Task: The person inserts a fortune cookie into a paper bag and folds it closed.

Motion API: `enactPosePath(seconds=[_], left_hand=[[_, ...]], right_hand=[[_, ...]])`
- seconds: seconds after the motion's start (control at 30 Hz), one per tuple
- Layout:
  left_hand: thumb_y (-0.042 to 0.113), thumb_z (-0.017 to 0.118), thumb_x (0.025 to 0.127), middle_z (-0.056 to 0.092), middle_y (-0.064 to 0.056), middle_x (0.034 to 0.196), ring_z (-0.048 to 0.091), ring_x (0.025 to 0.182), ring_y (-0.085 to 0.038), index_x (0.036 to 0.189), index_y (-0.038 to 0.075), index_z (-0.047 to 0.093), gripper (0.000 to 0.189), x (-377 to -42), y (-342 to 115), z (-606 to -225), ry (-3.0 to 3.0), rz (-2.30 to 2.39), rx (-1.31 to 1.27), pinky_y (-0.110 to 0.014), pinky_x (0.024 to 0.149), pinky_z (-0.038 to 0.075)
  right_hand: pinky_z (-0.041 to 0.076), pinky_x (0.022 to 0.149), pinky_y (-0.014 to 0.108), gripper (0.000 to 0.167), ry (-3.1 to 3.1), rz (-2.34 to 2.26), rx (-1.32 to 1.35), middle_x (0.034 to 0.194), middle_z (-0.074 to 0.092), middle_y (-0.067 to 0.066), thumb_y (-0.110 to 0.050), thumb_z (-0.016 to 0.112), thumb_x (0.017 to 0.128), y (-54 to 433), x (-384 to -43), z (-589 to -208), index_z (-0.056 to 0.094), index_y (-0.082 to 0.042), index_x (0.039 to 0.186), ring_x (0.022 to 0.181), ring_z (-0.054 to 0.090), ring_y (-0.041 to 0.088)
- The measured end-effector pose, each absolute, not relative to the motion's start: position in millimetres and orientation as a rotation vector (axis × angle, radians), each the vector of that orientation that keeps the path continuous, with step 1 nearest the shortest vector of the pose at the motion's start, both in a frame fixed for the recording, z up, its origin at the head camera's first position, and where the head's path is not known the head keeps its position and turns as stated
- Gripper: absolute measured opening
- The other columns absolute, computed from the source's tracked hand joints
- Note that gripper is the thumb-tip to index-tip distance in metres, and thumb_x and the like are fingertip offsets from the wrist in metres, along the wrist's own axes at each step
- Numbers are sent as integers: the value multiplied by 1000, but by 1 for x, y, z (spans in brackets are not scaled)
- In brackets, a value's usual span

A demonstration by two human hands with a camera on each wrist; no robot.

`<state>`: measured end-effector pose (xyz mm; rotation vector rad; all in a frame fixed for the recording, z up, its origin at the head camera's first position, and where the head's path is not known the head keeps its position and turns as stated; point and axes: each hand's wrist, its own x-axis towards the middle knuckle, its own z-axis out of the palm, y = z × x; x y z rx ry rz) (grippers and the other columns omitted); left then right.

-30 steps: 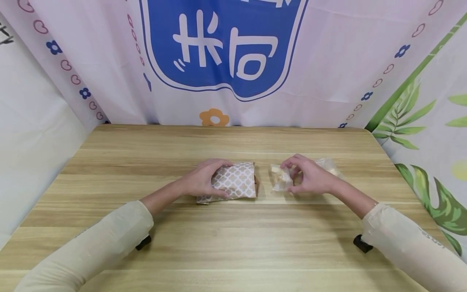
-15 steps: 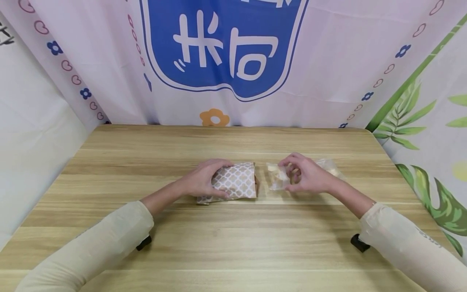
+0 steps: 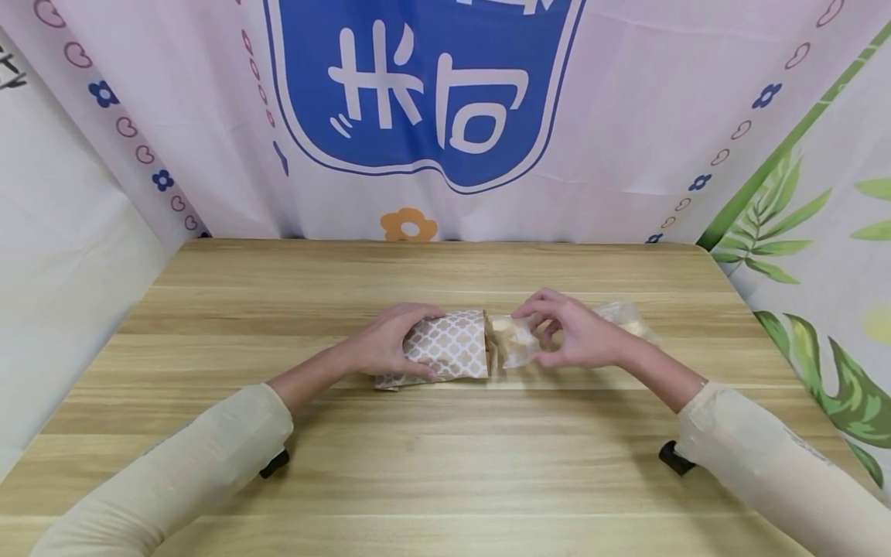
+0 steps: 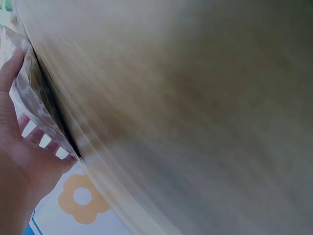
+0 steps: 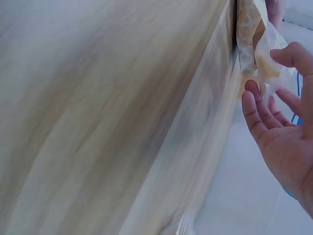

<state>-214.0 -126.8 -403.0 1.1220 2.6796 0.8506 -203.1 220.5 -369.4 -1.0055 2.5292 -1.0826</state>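
A paper bag [image 3: 455, 340] with a white and tan lattice print lies on its side on the table, its mouth facing right. My left hand [image 3: 386, 340] holds it from the left, thumb along the near side and fingers over the far side; the left wrist view shows the bag [image 4: 35, 95] between thumb and fingers. At the bag's mouth, a small clear packet [image 3: 511, 342] with pale yellow contents is pinched by my right hand [image 3: 581, 334]. In the right wrist view the packet [image 5: 268, 61] overlaps the bag's opening, thumb on one side, fingertips on the other.
Another clear packet [image 3: 629, 319] with pale contents lies on the wooden table [image 3: 445, 472], partly behind the right hand and wrist. A printed curtain [image 3: 223, 155] hangs along the table's back edge, with more printed cloth at both sides.
My right hand has moved left with the small packet, bringing it from a gap away up to the bag's mouth. The left hand and the bag have stayed in place.
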Motion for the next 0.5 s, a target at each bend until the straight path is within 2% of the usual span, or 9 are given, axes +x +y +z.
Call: enactPosePath(seconds=[0.2, 0.5], left_hand=[[49, 92, 71, 50, -16, 155, 45, 143, -37, 150, 6, 51, 99, -215, -126, -404, 2690, 829, 1116, -57, 120, 32], [51, 92, 70, 50, -15, 155, 44, 144, -37, 150, 7, 51, 100, -216, -126, -406, 2686, 831, 1101, -57, 120, 32]], right_hand=[[62, 78, 37, 60, 2518, -1044, -1023, 126, 58, 14, 0, 80, 76, 214, -205, -368, 64, 3, 133, 101, 66, 24], [62, 76, 33, 59, 2508, -1042, -1045, 122, 58, 17, 2, 81, 75, 209, -213, -369, 62, 6, 131, 102, 67, 28]])
